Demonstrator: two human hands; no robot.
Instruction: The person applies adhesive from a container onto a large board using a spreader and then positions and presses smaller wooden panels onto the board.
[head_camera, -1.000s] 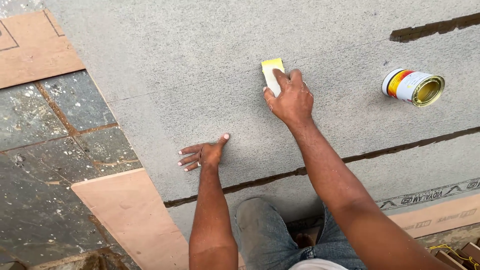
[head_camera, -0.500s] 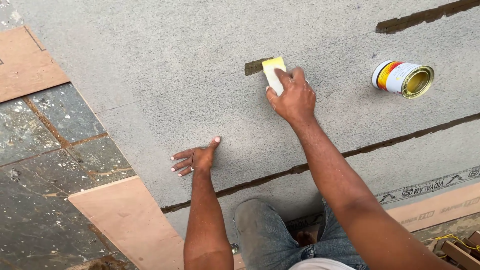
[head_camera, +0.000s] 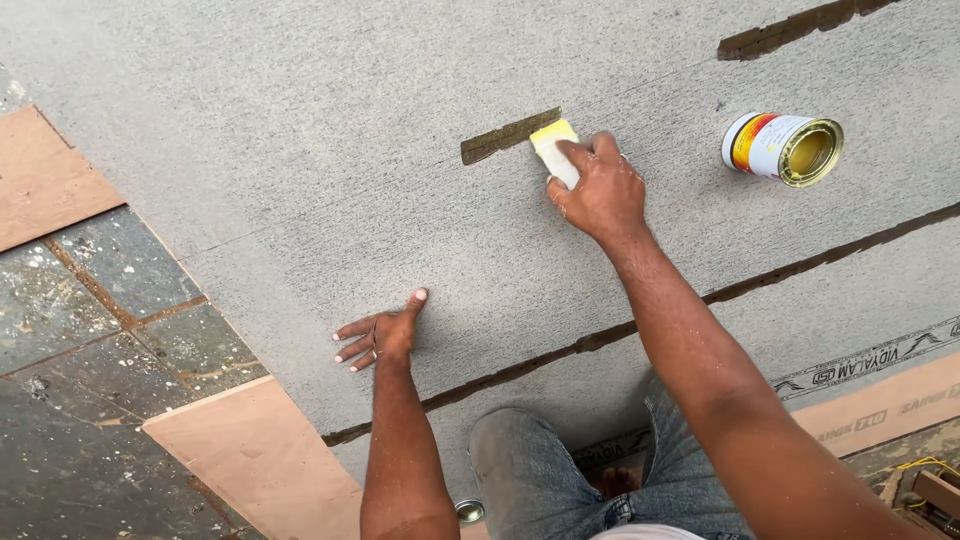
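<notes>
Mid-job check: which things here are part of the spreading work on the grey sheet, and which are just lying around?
In use: right hand holding the yellow spreader; olive smear; grey sheet; open tin on its side; left hand flat on the sheet.

Lying about: brown board, stone floor tiles, printed strip.

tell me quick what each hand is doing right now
Left hand: open, fingers spread, flat on the grey sheet, holding nothing.
Right hand: closed on the yellow-and-white flat spreader.
</notes>
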